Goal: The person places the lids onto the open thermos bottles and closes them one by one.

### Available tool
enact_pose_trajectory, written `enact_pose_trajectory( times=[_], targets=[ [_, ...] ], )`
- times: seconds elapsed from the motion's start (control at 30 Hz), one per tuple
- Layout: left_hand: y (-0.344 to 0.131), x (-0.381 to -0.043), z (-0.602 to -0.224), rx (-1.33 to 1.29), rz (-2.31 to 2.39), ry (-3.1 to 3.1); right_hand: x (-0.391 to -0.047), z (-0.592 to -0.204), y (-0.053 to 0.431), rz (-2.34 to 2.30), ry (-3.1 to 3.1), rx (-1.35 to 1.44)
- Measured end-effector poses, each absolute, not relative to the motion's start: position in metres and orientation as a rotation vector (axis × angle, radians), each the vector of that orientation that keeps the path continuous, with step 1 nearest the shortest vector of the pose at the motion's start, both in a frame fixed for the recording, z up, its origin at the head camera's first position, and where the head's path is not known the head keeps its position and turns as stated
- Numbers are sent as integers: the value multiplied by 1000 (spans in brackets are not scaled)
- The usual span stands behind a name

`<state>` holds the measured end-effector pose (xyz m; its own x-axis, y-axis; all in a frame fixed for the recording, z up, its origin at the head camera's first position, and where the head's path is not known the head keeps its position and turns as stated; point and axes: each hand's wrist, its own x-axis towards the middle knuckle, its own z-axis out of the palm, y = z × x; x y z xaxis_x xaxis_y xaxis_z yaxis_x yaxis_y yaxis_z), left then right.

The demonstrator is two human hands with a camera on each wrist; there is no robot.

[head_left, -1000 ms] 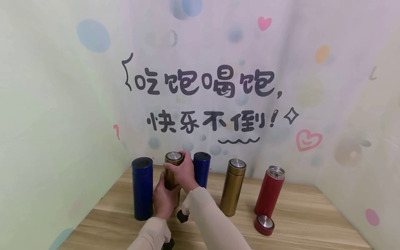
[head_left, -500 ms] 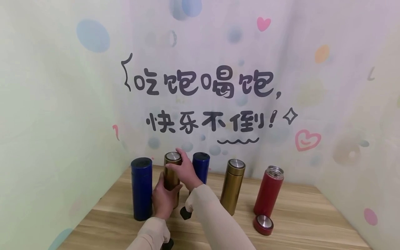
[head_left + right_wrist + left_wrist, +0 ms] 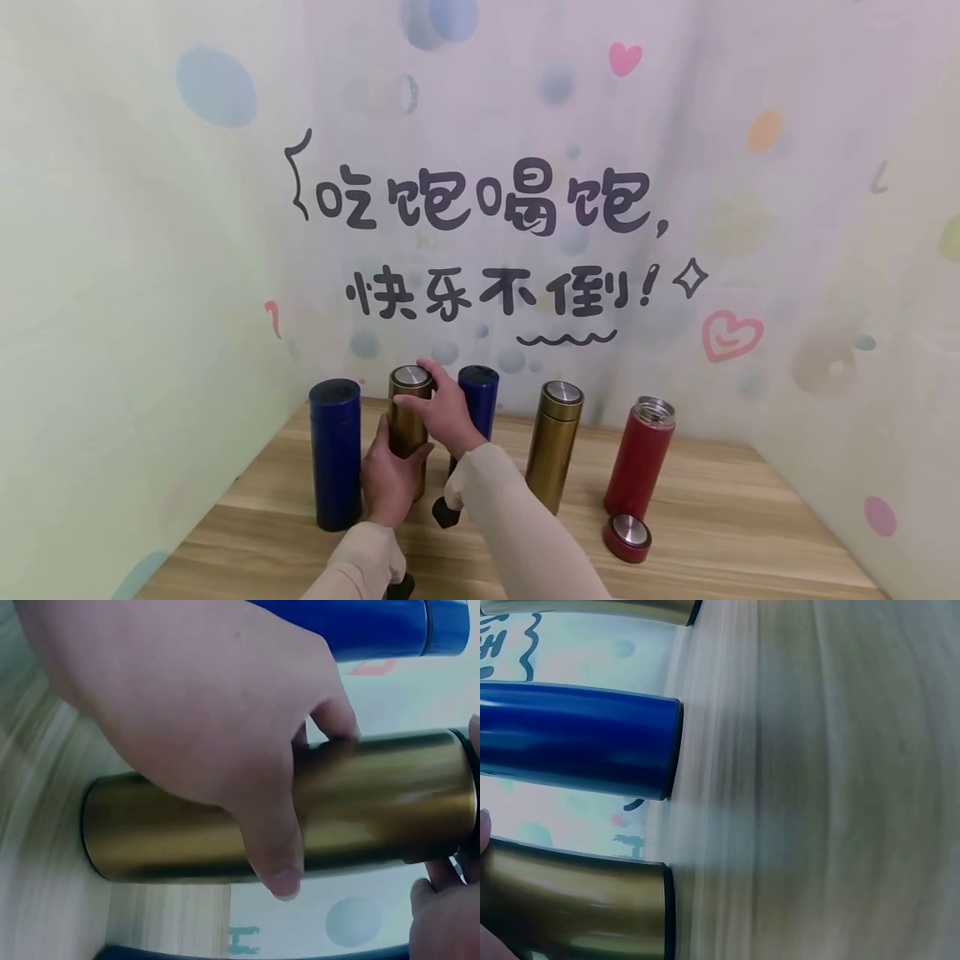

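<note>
In the head view my left hand (image 3: 392, 477) grips the body of an upright gold thermos flask (image 3: 405, 429), thumb on its right side. My right hand (image 3: 447, 414) holds the flask's top, fingers and thumb around the lid (image 3: 411, 377), which has a silver disc on it. From the right wrist the left hand (image 3: 202, 697) is seen wrapped round the gold flask (image 3: 390, 799), with right-hand fingers (image 3: 450, 915) at its lid end. The left wrist view catches the flask's lower body (image 3: 577, 900), its base at the wooden table.
A blue flask (image 3: 335, 458) stands just left of the hands, another blue flask (image 3: 480, 396) behind the right hand. Further right are a second gold flask (image 3: 553, 450) and a lidless red flask (image 3: 637, 467), its red lid (image 3: 627, 537) on the wooden table (image 3: 720, 533).
My right hand's fingers have shifted left round the back of the gold flask's lid, the wrist turning slightly. The left hand keeps its grip. The head view has drifted slightly.
</note>
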<state>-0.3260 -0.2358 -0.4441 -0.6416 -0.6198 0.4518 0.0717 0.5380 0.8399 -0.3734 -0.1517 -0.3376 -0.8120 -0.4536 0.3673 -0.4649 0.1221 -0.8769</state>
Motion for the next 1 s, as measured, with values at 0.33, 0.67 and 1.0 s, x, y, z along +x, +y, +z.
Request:
enact_pose_trajectory(
  times=[0.33, 0.67, 1.0],
  targets=[
    [-229, -325, -442, 479, -1155, -1973, -365, -341, -157, 1756, -2305, 827],
    [-228, -323, -438, 491, -1181, -1966, -363, -342, -156, 1808, -2290, 877],
    [-231, -319, -440, 453, -1224, -2042, -366, -346, -148, 1802, -2340, 985]
  ],
)
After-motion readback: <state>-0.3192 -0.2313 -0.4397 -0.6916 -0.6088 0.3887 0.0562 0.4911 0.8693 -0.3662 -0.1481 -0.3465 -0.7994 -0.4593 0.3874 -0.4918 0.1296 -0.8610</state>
